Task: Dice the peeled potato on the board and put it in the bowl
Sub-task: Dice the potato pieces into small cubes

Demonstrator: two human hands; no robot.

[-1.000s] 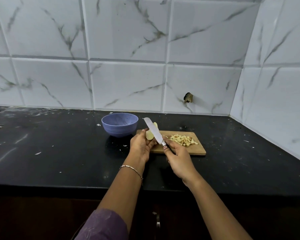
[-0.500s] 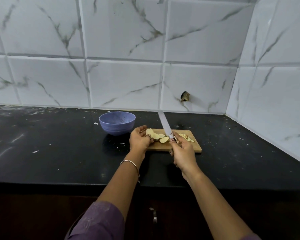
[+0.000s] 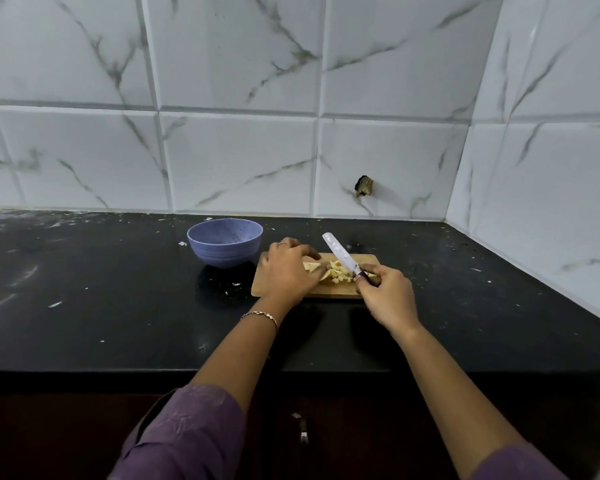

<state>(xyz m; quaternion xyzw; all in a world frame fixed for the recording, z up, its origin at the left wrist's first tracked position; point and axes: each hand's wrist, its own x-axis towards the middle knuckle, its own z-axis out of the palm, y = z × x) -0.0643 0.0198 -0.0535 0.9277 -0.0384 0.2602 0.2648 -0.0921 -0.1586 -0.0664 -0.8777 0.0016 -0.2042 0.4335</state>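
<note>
Knife (image 3: pixel 340 254) leans left now; cut potato (image 3: pixel 340 273) on board (image 3: pixel 329 292) (beside bowl (image 3: pixel 222 254)).

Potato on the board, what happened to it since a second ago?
The left hand lowered the pale potato slices onto the wooden chopping board and holds them there. The right hand keeps gripping the steel knife, blade now above the diced pieces. The blue bowl stayed put.
</note>
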